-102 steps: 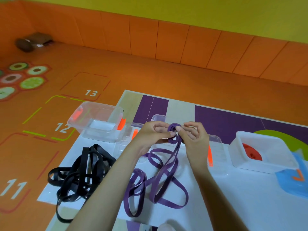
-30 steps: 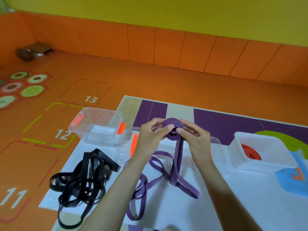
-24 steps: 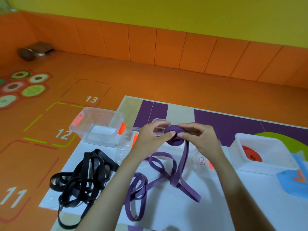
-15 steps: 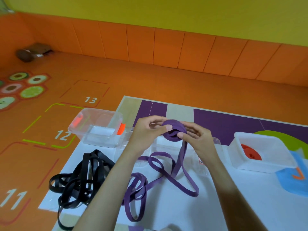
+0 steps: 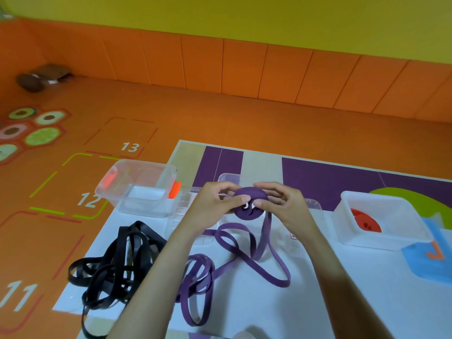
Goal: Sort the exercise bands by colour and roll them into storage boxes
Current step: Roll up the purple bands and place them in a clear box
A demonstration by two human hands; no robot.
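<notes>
Over mat (image 5: 342,302), left hand (image 5: 215,204) and right hand (image 5: 283,204) pinch purple roll (image 5: 250,193), masking clear box (image 5: 228,177).

A purple band (image 5: 250,193), matt and rubbery-looking, is wound into a tight coil, its loose loops lying dull on a smooth white printed mat (image 5: 354,302) with a faint sheen. Beside them, black bands (image 5: 115,267) of the same elastic look show a slight gloss. A storage box (image 5: 144,206) of clear, glossy plastic carries orange plastic clips (image 5: 175,189); a second box (image 5: 379,238) is cloudy, translucent plastic. The orange floor (image 5: 220,113) looks matt; the wall panels (image 5: 244,67) look padded.
</notes>
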